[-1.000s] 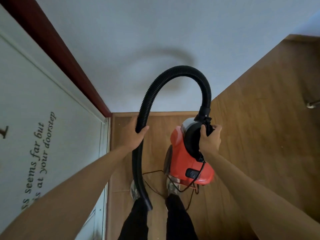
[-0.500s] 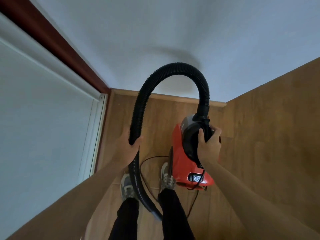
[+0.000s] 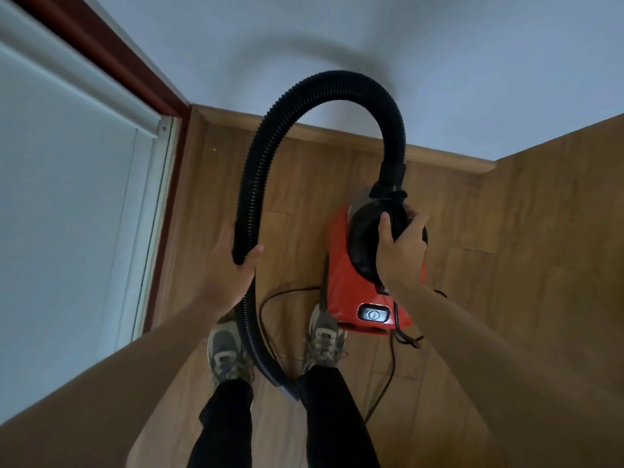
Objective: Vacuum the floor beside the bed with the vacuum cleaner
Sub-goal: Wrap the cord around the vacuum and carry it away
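Observation:
A small red vacuum cleaner point(image 3: 341, 282) with a black top hangs above the wooden floor point(image 3: 489, 298), in front of my legs. My right hand point(image 3: 400, 253) grips its black carry handle. A black ribbed hose point(image 3: 324, 87) arches up from the vacuum's front and comes down on the left, where my left hand point(image 3: 233, 268) grips it. The hose's lower end point(image 3: 270, 373) trails between my shoes. A thin black power cord point(image 3: 393, 366) dangles from the vacuum's rear onto the floor. No bed is in view.
A white door point(image 3: 67, 204) with a dark red frame point(image 3: 158, 92) stands at the left. A pale wall point(image 3: 405, 45) with a wooden skirting board point(image 3: 337, 135) lies ahead. A wooden panel point(image 3: 557, 231) rises at the right. My shoes point(image 3: 226, 352) stand on the floor.
The view has tilted down and turned right; the lettered door has slid out of the frame at left. Both hands keep their grip, and the vacuum and hose sit lower in view.

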Motion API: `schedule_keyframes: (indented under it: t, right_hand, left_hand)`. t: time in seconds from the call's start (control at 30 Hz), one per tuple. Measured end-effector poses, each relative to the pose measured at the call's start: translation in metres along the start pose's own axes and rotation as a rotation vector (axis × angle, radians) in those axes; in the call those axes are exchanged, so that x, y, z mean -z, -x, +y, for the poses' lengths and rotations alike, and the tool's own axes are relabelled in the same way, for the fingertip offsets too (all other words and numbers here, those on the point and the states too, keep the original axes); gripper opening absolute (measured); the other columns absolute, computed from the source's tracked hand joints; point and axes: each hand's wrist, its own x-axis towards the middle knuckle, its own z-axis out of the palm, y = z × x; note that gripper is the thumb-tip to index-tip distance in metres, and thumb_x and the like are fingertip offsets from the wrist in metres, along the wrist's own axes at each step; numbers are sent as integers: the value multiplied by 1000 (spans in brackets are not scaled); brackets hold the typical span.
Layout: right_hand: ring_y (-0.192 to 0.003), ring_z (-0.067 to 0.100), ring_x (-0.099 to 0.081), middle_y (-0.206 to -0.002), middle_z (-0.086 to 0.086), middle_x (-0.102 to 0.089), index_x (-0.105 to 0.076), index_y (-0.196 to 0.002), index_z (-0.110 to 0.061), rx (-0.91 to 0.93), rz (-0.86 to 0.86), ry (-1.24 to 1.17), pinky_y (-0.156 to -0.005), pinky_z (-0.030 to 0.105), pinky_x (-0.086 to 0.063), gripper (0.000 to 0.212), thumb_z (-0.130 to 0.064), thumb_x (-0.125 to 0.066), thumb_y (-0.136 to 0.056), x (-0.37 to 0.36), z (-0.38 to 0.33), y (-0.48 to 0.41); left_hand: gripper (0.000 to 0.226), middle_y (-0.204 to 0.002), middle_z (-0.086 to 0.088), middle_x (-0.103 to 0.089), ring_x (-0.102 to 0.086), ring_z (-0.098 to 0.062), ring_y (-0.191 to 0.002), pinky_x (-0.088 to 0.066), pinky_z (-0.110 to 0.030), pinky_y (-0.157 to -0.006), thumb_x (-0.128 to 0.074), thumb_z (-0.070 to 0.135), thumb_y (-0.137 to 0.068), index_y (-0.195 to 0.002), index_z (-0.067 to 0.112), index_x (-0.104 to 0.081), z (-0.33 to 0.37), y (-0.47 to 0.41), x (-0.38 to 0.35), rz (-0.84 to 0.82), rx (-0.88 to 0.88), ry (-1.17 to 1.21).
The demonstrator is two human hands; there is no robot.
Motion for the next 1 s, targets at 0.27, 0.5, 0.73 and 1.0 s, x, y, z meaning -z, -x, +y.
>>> schedule_keyframes:
  t: [0.27, 0.5, 0.73, 1.0]
  right_hand:
    - [-105, 28, -59, -111, 7, -60, -38, -127, -19, -25, -36, -27, -88, 47, -54, 37, -40, -49, -99, -40, 6, -27]
    - [-100, 25, -59, -108, 5, -57, -35, -132, -19, -18, -52, -29, -85, 47, -55, 40, -42, -45, -101, -63, 12, -38]
    - [-103, 27, -60, -115, 5, -59, -33, -134, -22, -21, -45, -40, -85, 49, -56, 41, -42, -46, -100, -78, 20, -47]
    - [-97, 31, -64, -109, 6, -59, -30, -131, -24, -30, -96, -12, -76, 53, -58, 38, -40, -46, -100, -79, 24, -54]
  left_hand:
    - [43, -98, 12, -64, -64, -5, -87, -51, -20, -79, -58, 46, -95, -130, 23, -54, -23, -40, -16, 18, 44, -12]
    - [37, -107, 6, -65, -64, -10, -93, -54, -27, -81, -61, 38, -96, -129, 26, -49, -36, -73, -29, 63, 117, -19]
    - [41, -117, 8, -57, -57, -10, -103, -48, -26, -86, -59, 29, -99, -136, 21, -44, -36, -97, -23, 120, 141, 15]
    - [39, -110, 2, -55, -55, -11, -94, -40, -11, -65, -58, 22, -99, -135, 15, -44, -34, -111, -6, 153, 113, -62]
